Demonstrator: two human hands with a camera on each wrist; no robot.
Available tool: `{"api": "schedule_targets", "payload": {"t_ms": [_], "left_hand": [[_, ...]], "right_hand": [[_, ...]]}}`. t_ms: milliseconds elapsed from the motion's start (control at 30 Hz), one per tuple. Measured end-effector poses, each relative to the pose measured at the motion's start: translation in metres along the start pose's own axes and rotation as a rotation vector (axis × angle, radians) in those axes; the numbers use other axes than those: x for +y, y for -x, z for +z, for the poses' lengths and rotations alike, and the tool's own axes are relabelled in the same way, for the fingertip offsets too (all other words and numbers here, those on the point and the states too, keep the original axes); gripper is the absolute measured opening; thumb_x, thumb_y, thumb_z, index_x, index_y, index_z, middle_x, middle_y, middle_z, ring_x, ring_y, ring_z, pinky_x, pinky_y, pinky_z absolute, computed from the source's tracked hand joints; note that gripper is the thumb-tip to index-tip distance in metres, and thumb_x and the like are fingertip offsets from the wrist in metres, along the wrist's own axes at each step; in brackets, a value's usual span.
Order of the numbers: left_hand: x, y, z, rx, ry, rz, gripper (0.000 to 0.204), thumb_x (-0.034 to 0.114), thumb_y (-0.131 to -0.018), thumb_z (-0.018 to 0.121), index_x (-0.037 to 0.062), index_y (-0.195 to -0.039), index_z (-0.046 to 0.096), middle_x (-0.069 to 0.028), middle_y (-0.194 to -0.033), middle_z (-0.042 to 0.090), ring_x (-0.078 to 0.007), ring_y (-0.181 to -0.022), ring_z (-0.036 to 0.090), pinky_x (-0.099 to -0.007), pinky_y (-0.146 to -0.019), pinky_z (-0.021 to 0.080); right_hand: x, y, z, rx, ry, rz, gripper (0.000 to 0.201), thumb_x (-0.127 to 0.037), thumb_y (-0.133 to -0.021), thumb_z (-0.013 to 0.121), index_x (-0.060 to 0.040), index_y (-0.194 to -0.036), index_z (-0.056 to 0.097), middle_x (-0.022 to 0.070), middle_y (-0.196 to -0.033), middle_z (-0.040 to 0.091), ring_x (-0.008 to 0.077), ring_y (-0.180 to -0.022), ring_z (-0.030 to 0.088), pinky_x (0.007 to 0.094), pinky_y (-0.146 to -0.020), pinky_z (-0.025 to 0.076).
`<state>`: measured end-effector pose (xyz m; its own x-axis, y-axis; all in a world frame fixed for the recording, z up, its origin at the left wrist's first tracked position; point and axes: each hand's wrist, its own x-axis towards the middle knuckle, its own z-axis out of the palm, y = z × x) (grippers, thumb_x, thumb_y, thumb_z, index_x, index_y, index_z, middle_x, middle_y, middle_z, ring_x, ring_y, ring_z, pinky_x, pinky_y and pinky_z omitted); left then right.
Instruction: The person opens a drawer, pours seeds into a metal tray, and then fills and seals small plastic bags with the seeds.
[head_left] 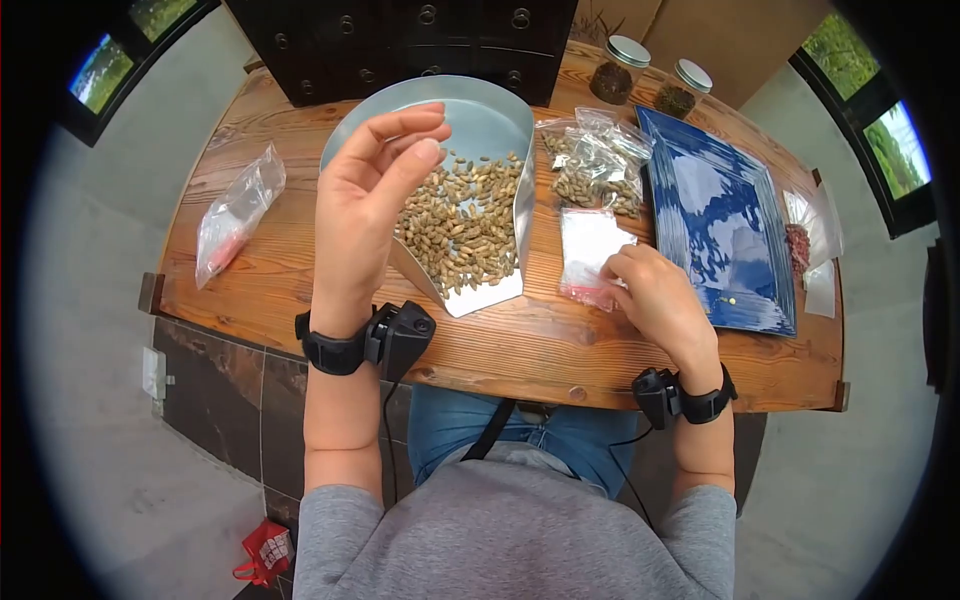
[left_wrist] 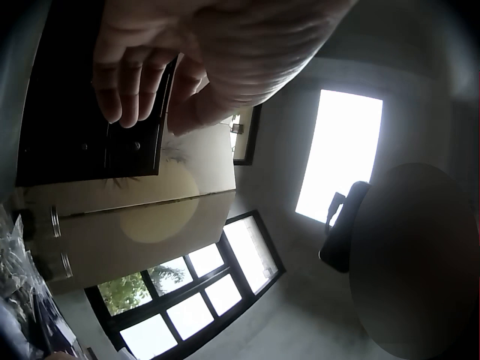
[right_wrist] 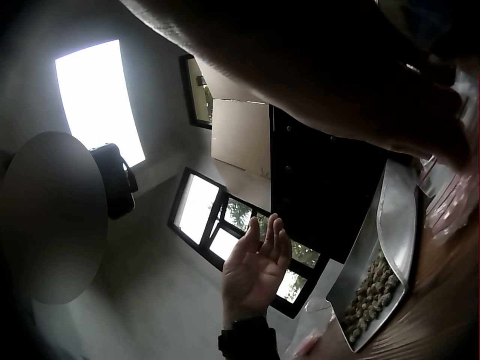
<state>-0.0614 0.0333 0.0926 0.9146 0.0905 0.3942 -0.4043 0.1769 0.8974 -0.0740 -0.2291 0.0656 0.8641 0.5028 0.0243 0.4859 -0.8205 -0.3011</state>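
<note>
My left hand (head_left: 365, 200) is raised over the left side of a metal scoop-shaped tray (head_left: 520, 215), its fingers loosely bent with nothing between them. Brown-green pods (head_left: 465, 240) lie in the tray. At the right, my right hand (head_left: 665, 300) has its fingertips at the lower right of a small clear bag of white contents (head_left: 590, 245) with a red edge; whether they pinch it is unclear. In the right wrist view, the right hand (right_wrist: 375, 97) is dark above the clear plastic (right_wrist: 454, 199), and the raised left hand (right_wrist: 256, 274) shows beyond.
A blue rectangular plate (head_left: 715, 215) stands right of several pod bags (head_left: 600, 165). Two lidded jars (head_left: 615, 75) are at the back right, beside a black drawer cabinet (head_left: 400, 45). One plastic bag (head_left: 240, 215) lies left; dark red items (head_left: 797, 247) lie far right.
</note>
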Motion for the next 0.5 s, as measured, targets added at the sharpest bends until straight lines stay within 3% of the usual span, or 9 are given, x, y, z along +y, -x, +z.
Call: {"api": "schedule_targets", "payload": {"t_ms": [133, 200, 267, 300, 400, 433, 500], "left_hand": [[0.001, -0.007, -0.002, -0.035, 0.147, -0.082, 0.021, 0.008, -0.083, 0.055, -0.0009, -0.103, 0.056, -0.0109, -0.106, 0.058, -0.0175, -0.099, 0.055, -0.0283, -0.086, 0.044], [-0.005, -0.01, -0.004, -0.167, 0.286, -0.16, 0.024, 0.009, -0.084, 0.055, -0.0012, -0.105, 0.055, -0.0114, -0.106, 0.058, -0.0166, -0.098, 0.055, -0.0283, -0.087, 0.044], [-0.01, -0.01, 0.0, -0.249, 0.245, -0.167, 0.028, 0.01, -0.083, 0.055, -0.0021, -0.107, 0.053, -0.0138, -0.11, 0.055, -0.0196, -0.103, 0.053, -0.0314, -0.091, 0.042], [-0.013, -0.01, 0.003, -0.328, 0.202, -0.174, 0.032, 0.011, -0.082, 0.055, -0.0029, -0.11, 0.051, -0.0163, -0.114, 0.053, -0.0227, -0.107, 0.051, -0.0345, -0.094, 0.04], [-0.019, -0.008, 0.018, -0.417, 0.132, -0.208, 0.038, 0.013, -0.08, 0.059, -0.0019, -0.114, 0.05, -0.0141, -0.115, 0.053, -0.0216, -0.109, 0.05, -0.0337, -0.097, 0.037], [-0.018, -0.008, 0.021, -0.445, 0.09, -0.21, 0.041, 0.014, -0.078, 0.062, -0.0009, -0.115, 0.05, -0.0116, -0.115, 0.053, -0.02, -0.109, 0.05, -0.0327, -0.098, 0.035], [-0.019, -0.007, 0.023, -0.449, 0.046, -0.168, 0.042, 0.013, -0.077, 0.063, -0.0004, -0.115, 0.05, -0.011, -0.115, 0.053, -0.0197, -0.109, 0.049, -0.0327, -0.097, 0.035]], "right_hand": [[0.004, -0.003, -0.004, 0.028, -0.025, 0.035, 0.009, -0.008, -0.075, 0.057, -0.0008, -0.074, 0.061, 0.0135, -0.076, 0.059, 0.0303, -0.079, 0.056, 0.0384, -0.069, 0.045], [0.006, -0.003, -0.009, 0.072, -0.041, 0.032, 0.008, -0.008, -0.075, 0.058, -0.0006, -0.075, 0.061, 0.0135, -0.076, 0.06, 0.0303, -0.077, 0.057, 0.0381, -0.068, 0.045], [0.004, -0.007, -0.019, 0.171, -0.138, 0.051, 0.008, -0.008, -0.075, 0.058, 0.0, -0.076, 0.061, 0.0138, -0.076, 0.061, 0.0319, -0.074, 0.056, 0.0377, -0.066, 0.045], [0.001, -0.011, -0.026, 0.209, -0.188, 0.016, 0.01, -0.008, -0.076, 0.059, 0.001, -0.077, 0.06, 0.0137, -0.074, 0.061, 0.0284, -0.065, 0.058, 0.0341, -0.059, 0.045], [-0.021, -0.021, -0.044, 0.196, -0.417, 0.049, 0.01, -0.009, -0.076, 0.06, 0.001, -0.079, 0.061, 0.012, -0.07, 0.061, 0.0224, -0.058, 0.057, 0.0295, -0.053, 0.044], [-0.025, -0.025, -0.043, 0.24, -0.496, -0.012, 0.012, -0.01, -0.076, 0.061, 0.0011, -0.079, 0.061, 0.01, -0.068, 0.061, 0.0164, -0.054, 0.056, 0.0256, -0.05, 0.043], [-0.038, -0.034, -0.047, 0.199, -0.533, -0.004, 0.012, -0.011, -0.076, 0.062, 0.0011, -0.078, 0.061, 0.0091, -0.066, 0.061, 0.0146, -0.054, 0.055, 0.0248, -0.05, 0.042]]}}
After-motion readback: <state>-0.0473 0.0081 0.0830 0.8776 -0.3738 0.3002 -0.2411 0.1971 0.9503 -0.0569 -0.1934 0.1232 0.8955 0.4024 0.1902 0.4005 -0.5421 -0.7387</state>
